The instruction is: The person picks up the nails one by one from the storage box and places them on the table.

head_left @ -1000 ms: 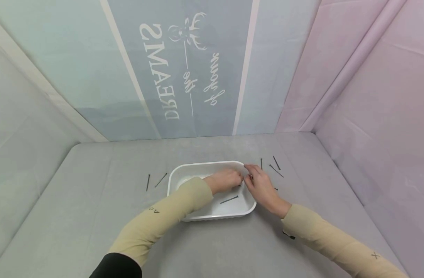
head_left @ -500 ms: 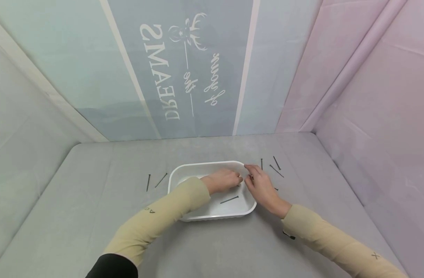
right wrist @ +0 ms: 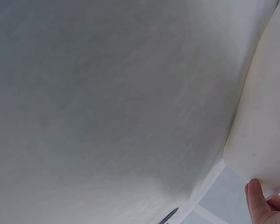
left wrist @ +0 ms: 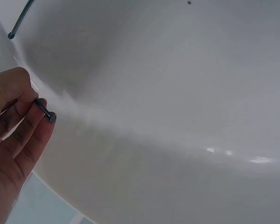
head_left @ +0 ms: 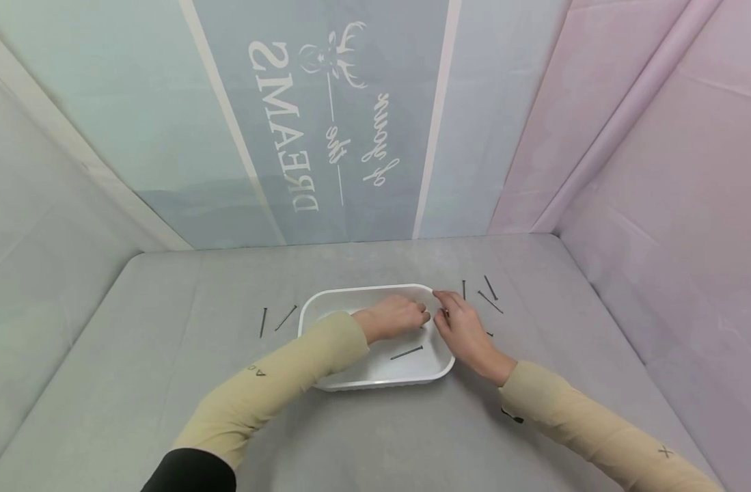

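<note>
Inside the white tray [head_left: 381,384] my left hand [head_left: 389,318] reaches to the right end. In the left wrist view its thumb and fingertips pinch a dark nail [left wrist: 45,110], the head sticking out past the fingers. A second nail [head_left: 406,352] lies on the tray floor in front of that hand. My right hand [head_left: 464,333] grips the tray's right rim. The right wrist view shows its thumb [right wrist: 256,196] against the outer wall, with the other fingers partly hidden behind the rim.
To the tray's left, two nails lie on the grey cloth surface, one a slanted nail [head_left: 285,318] near the rim. Several more lie to the right, among them a nail [head_left: 490,302] beyond my right hand. Fabric walls [head_left: 676,205] enclose the surface at the back and sides.
My left hand and forearm have shifted slightly to the left inside the tray. The right hand stays on the rim, and the loose nails have not moved.
</note>
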`<move>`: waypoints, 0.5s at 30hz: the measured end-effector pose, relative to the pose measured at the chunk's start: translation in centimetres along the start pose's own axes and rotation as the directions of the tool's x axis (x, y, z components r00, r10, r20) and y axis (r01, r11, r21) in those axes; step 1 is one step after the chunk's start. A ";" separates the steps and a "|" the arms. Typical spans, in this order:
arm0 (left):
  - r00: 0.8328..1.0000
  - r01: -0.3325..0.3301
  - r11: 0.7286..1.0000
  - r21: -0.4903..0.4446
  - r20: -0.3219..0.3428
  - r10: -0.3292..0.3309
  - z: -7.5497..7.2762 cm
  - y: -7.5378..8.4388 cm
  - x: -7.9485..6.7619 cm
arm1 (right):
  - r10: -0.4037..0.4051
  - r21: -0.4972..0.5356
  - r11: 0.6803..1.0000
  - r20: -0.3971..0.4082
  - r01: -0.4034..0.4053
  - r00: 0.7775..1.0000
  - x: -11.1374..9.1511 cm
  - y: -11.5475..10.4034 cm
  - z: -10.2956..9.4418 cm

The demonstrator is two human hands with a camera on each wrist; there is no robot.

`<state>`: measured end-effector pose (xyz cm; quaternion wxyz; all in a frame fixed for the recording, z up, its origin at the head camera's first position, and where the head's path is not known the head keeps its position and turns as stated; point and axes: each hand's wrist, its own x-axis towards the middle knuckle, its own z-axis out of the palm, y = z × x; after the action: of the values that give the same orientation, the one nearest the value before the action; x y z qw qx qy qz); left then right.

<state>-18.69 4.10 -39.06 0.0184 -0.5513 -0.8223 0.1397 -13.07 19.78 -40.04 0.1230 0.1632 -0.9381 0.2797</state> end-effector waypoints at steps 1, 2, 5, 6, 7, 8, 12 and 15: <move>1.000 0.000 1.000 0.005 -0.003 0.000 -0.1 0.0 -0.1 | -0.003 -0.002 1.000 -0.002 0.003 1.000 0.0 0.0 0.0; 1.000 0.001 1.000 0.010 -0.003 -0.001 -0.2 0.0 -0.1 | -0.004 -0.001 1.000 -0.003 0.004 1.000 0.0 0.0 0.0; 1.000 0.011 1.000 0.024 0.007 -0.011 -0.8 -0.1 -0.3 | -0.007 0.002 1.000 -0.007 0.007 1.000 0.0 0.0 0.0; 1.000 0.011 1.000 0.028 0.010 -0.011 -0.9 -0.1 -0.4 | -0.008 0.002 1.000 -0.009 0.008 1.000 0.0 0.0 0.0; 1.000 0.011 0.999 0.035 0.013 -0.012 -1.1 -0.1 -0.5 | -0.008 0.000 1.000 -0.009 0.008 1.000 0.0 0.0 0.0; 1.000 0.011 0.999 0.046 0.015 -0.011 -1.2 -0.1 -0.5 | -0.006 0.000 1.000 -0.009 0.006 1.000 0.0 0.0 0.0; 1.000 -0.001 0.996 0.089 0.003 0.001 -1.4 -0.1 -0.9 | -0.006 -0.010 1.000 -0.006 0.006 1.000 0.0 0.0 0.0; 1.000 -0.006 0.993 0.114 -0.011 0.007 -1.6 -0.1 -1.1 | -0.002 -0.010 1.000 -0.006 0.002 1.000 0.0 -0.1 0.1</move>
<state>-18.02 3.38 -37.33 0.0540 -0.5528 -0.8111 0.1833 -13.06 19.68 -40.05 0.1272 0.1628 -0.9388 0.2755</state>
